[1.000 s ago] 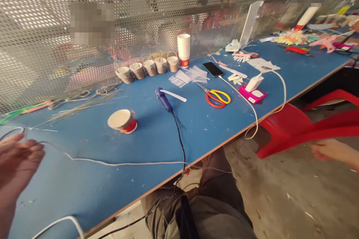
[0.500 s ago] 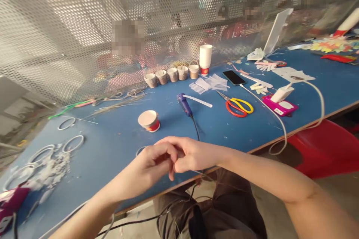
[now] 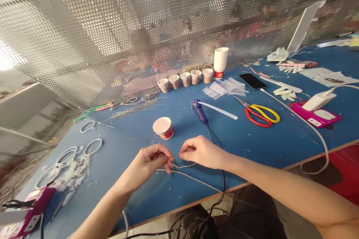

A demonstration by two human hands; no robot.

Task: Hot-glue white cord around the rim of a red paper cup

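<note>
My left hand (image 3: 151,162) and my right hand (image 3: 199,151) are close together over the near part of the blue table (image 3: 117,145). Both pinch a thin white cord (image 3: 185,173) that loops between them and trails off to the right across the table. Just beyond my hands a paper cup (image 3: 163,128) lies upside down, and a blue glue gun (image 3: 199,110) with a white glue stick lies to its right. The gun's black cable runs under my right wrist and off the table edge.
Red and yellow scissors (image 3: 262,114), a phone (image 3: 252,81), a pink power strip (image 3: 316,114) with a white charger, a cup stack (image 3: 220,62) and a row of small baskets (image 3: 185,78) lie further back. White rings (image 3: 92,146) lie at left. People sit behind the perforated metal screen (image 3: 112,37).
My hands were far apart at the frame edges, then came together at the near table edge. They now pinch the white cord, slightly apart. The view has swung left.
</note>
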